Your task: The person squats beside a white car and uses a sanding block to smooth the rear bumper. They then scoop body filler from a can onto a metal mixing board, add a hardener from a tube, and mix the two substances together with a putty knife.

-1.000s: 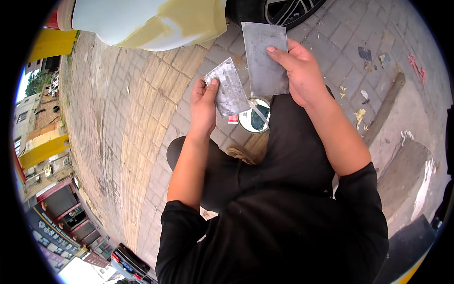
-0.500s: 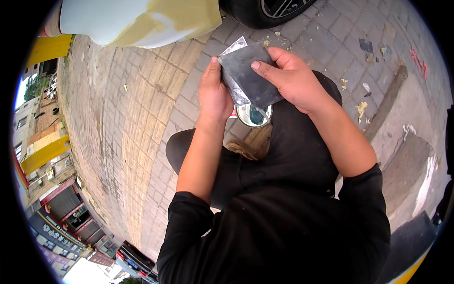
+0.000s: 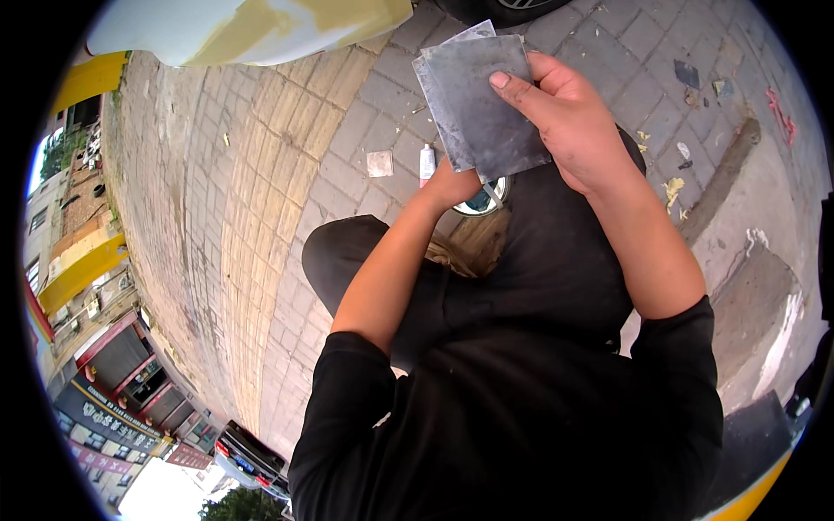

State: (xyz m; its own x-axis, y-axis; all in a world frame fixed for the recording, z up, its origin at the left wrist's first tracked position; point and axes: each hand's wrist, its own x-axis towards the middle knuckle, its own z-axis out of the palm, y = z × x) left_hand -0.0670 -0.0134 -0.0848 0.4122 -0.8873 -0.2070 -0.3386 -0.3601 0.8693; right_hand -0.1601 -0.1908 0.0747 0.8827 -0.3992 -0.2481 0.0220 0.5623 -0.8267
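Observation:
My right hand (image 3: 578,117) grips a small stack of thin, flat dark grey sheets (image 3: 499,122), thumb on top and fingers underneath. The sheets are smudged, and a paler one (image 3: 472,33) sticks out at the far edge. Below the stack's near left corner is my left hand (image 3: 453,186), its fingers hidden under the sheets, so what they hold does not show. Close by it, between my knees, stands an open round tin (image 3: 483,205) with dark green stuff inside and a flat strip across its rim. A white tube (image 3: 426,162) with a red end lies just beyond.
A car's white panel (image 3: 252,39) with a yellowish patch is ahead, beside a black tyre (image 3: 504,9). On the brick paving lie a pale square piece (image 3: 380,163), a dark scrap (image 3: 686,73) and yellow crumpled bits (image 3: 672,193). A concrete edge (image 3: 721,182) runs along the right.
My left hand has let go of the sheets and dropped down beside the tin. My right hand has lifted the sheets slightly farther away and to the right. The tube and square piece now show.

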